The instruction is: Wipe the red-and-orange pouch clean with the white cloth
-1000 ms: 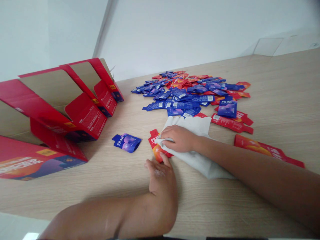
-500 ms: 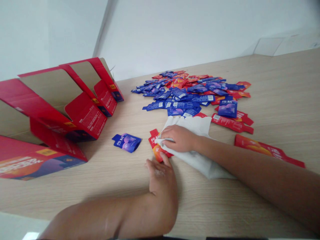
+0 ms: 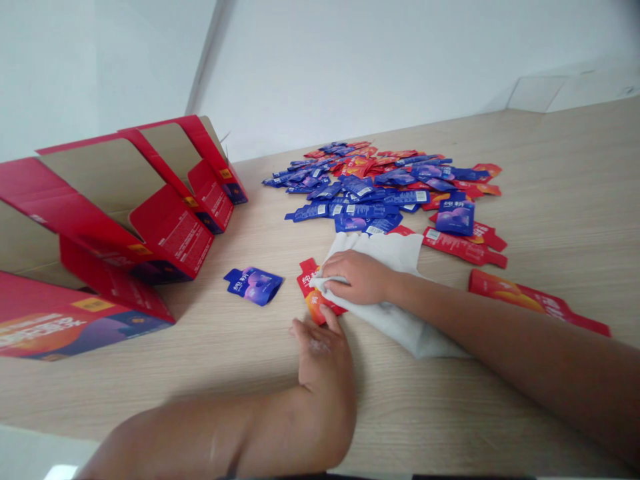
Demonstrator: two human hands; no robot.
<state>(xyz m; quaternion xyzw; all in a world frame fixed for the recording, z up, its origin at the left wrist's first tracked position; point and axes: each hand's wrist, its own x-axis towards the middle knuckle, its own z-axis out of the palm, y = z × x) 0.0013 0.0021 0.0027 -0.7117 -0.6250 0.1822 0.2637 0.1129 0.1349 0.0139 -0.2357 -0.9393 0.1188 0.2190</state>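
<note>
A red and orange pouch (image 3: 314, 308) lies flat on the table, partly hidden under a white cloth (image 3: 395, 257). My right hand (image 3: 357, 277) is closed on the cloth and presses a fold of it against the pouch. My left hand (image 3: 323, 340) rests at the pouch's near edge, fingers spread and a fingertip touching it. To the left, apart from both hands, is a blue and purple pouch (image 3: 255, 285). Another red pouch (image 3: 535, 300) lies beyond my right forearm, which hides part of the cloth.
Red open-topped cardboard boxes (image 3: 170, 233) stand in a row on the left. A spread heap of blue and red pouches (image 3: 370, 183) covers the back middle of the wooden table (image 3: 560, 167), near the white wall (image 3: 375, 67).
</note>
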